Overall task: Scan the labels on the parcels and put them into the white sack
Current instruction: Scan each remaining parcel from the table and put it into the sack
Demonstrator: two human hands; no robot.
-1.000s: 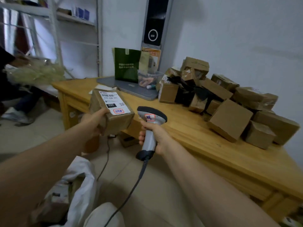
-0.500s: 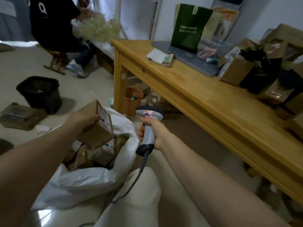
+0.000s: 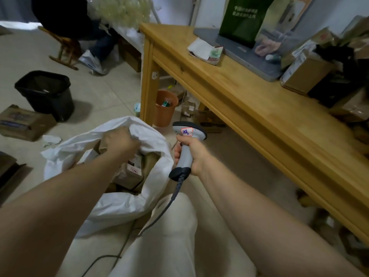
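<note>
**A:** What is the floor [image 3: 95,100] like?

**B:** Pale tiles. A black bin [image 3: 46,92] and a flat carton [image 3: 22,122] sit off to the left. An orange bin [image 3: 165,110] is tucked under the near corner of the wooden table [image 3: 249,100].

**A:** And on the table?

**B:** A green bag [image 3: 241,19] stands on a grey slab [image 3: 249,54] by the far edge. Brown parcels [image 3: 305,74] pile up toward the right end.

**A:** Where is the white sack [image 3: 155,148]?

**B:** On the floor beside the table's corner leg, with its mouth gaping upward. Brown boxes lie inside, and one labelled parcel [image 3: 132,168] lies face up just below the left wrist.

**A:** Is the left hand [image 3: 119,140] holding it?

**B:** It is down in the sack's mouth, back upward, with the fingers out of sight. I cannot tell whether they grip anything.

**A:** And the right hand [image 3: 189,154]?

**B:** It is wrapped tight round the handle of the grey scanner [image 3: 189,133], just beside the sack's rim. The cable [image 3: 169,204] trails down across a pale trouser leg [image 3: 175,236].
</note>
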